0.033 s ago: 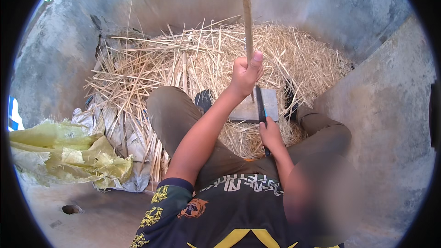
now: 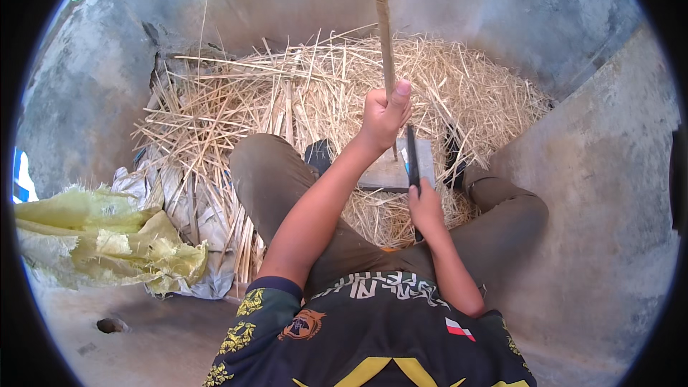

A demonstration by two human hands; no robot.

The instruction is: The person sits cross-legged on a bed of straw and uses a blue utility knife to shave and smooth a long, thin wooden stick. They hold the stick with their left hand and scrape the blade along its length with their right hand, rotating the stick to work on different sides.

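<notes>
My left hand (image 2: 385,118) is closed around a long bamboo stick (image 2: 383,21), its thumb laid along the shaft. The stick rises toward the top edge, and its lower end comes down at a grey block (image 2: 383,178) between my legs; whether it touches the block I cannot tell. A long dark-bladed knife (image 2: 413,147) is gripped in my right hand (image 2: 426,208), its blade pointing away from me over the block. The blade is just right of the stick, with a gap between them. Part of the handle shows below my right fist.
A heap of pale shavings and split strips (image 2: 315,75) covers the ground ahead, against a concrete wall (image 2: 272,0). To my left lie a torn yellow woven sack (image 2: 107,240) and whitish sheeting (image 2: 215,272). Another concrete wall (image 2: 602,172) stands close on the right.
My right hand has shifted slightly right and the knife's blade has swung away from the stick. A dark blur over my right arm is gone. My left hand and the stick have hardly moved.
</notes>
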